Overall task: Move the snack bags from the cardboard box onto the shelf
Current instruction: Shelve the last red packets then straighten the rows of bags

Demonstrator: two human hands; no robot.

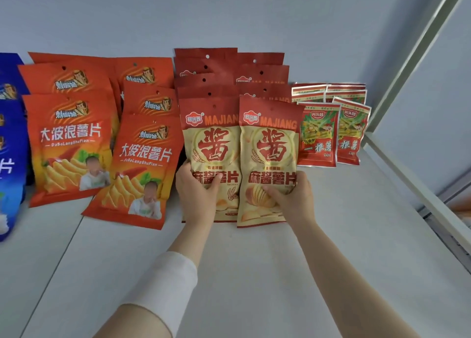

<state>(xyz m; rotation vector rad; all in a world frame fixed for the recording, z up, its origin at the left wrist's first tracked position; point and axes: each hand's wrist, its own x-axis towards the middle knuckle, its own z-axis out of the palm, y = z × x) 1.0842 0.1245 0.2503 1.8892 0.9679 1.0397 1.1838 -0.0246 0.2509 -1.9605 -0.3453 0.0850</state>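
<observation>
On the shelf (254,274), two beige-and-red snack bags are held side by side at the front of their rows. The left bag (214,157) is gripped by the left hand (196,195), the right bag (270,157) by the right hand (293,197). To the left orange bags (74,144) are stacked, to the right small red packets (319,136).

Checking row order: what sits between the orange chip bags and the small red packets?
Two stacked rows of red-and-cream MAJIANG bags, front pair held by left hand and right hand; head view.
</observation>
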